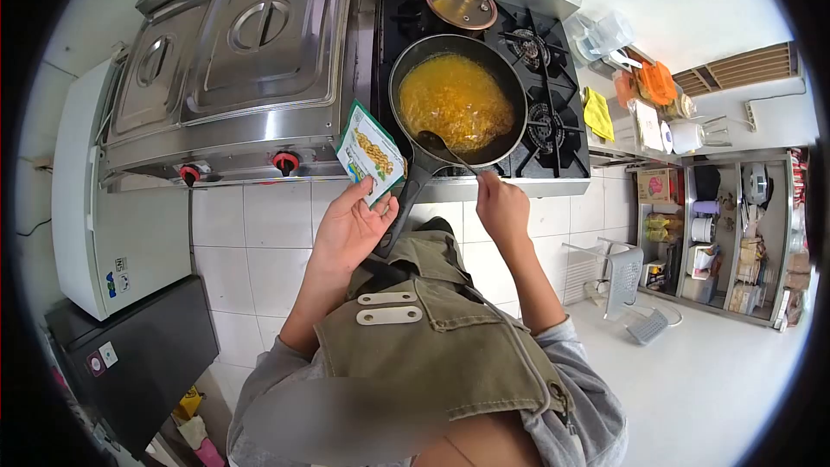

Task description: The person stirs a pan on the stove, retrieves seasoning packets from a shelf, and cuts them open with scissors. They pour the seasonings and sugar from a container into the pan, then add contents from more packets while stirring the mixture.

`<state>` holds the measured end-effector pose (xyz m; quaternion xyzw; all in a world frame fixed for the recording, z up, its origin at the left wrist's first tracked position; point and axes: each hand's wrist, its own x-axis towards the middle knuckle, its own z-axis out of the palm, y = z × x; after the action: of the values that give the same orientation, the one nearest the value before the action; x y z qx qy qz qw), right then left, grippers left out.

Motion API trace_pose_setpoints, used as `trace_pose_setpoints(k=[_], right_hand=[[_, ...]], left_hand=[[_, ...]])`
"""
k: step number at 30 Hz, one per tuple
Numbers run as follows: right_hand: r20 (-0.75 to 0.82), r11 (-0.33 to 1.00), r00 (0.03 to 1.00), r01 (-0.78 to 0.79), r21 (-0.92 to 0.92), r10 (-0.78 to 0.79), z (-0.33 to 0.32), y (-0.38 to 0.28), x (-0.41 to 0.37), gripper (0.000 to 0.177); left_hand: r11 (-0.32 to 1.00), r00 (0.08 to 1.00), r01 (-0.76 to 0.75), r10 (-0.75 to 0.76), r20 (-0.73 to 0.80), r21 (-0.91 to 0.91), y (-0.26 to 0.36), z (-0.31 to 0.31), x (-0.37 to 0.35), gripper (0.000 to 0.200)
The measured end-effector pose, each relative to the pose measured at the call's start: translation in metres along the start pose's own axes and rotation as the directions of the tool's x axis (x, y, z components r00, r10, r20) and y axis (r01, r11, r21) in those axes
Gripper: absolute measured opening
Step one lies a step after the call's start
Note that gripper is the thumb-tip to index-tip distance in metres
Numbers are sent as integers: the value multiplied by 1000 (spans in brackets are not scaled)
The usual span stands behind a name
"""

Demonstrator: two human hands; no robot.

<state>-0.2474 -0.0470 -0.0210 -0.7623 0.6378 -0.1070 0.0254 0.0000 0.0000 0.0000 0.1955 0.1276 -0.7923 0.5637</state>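
My left hand (354, 227) grips a green-and-white packet (370, 154) by its lower edge, with a picture of food on its front. The packet is tilted just left of a black frying pan (520, 86) on the stove. Yellow-orange liquid (454, 91) with a darker, grainy patch in the middle fills much of the pan. My right hand (503, 205) is closed around the handle of a dark spoon (437, 143), whose bowl dips into the liquid near the pan's front rim. The pan's handle (412, 195) points toward me, between my two hands.
A lidded pot (461, 3) stands on a back burner. Bare burners (545, 126) lie right of the pan. Left is a steel unit with lidded wells (264, 30) and red knobs (285, 163). A yellow cloth (597, 113) lies on the right counter; a grey chair (624, 281) stands below.
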Motion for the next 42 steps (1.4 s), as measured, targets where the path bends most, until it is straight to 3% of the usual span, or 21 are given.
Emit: trace_pose_setpoints(k=[9,17,27,34,42], right_hand=[[-144,983,988,24,-183,-51,25,26,34,19],[-198,966,975,-145,-212,102,26,52,67,19],[-224,940,962,-214,-265,156,26,80,100,21],[-64,977,977,-201,67,206,35,69,98,22],[86,975,989,-133,179,119,20,48,61,19]], left_hand=[[1000,1000,-14,15,-13,25,-7,-5,-10,18],[999,998,-54,54,-12,-2,4,-12,-17,19],[999,999,-36,36,-22,-14,2,-16,-13,20],[998,997,-59,58,-56,-6,1,-9,-13,19],[998,997,-69,68,-39,-6,6,-11,-9,17]])
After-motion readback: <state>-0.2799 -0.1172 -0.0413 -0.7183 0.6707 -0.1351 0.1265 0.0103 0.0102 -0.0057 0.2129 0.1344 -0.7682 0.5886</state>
